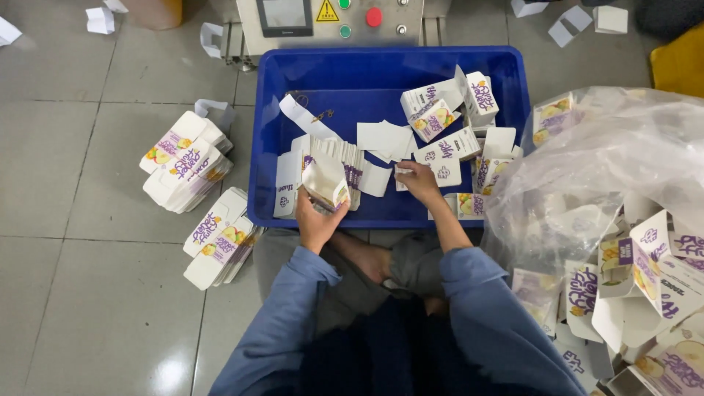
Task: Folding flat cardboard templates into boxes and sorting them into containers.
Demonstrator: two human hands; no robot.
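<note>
Head view, person seated on the tiled floor (81, 293) in blue sleeves, both hands inside a blue plastic bin (268, 139). Left hand (317, 220) is closed around a small white pouch (325, 182) with purple and yellow print, held just above the bin's near wall. Right hand (419, 180) is closed, fingers pinching a small white slip (402, 173) near the bin middle. Just behind the pouch, a row of flat cartons (345, 158) stands on edge in the bin. Loose white-and-purple cartons (440, 110) lie scattered in the bin's right half, some folded up, some flat. Outside the bin on the person's left, 2 stacks of flat cartons (187, 165) (220, 238) sit on the floor. On the right, a clear plastic bag (609, 161) bulges with more cartons, touching the bin's right wall. Behind the bin, a grey machine panel (330, 18) with coloured buttons. A bare foot (370, 260) shows between the arms.
</note>
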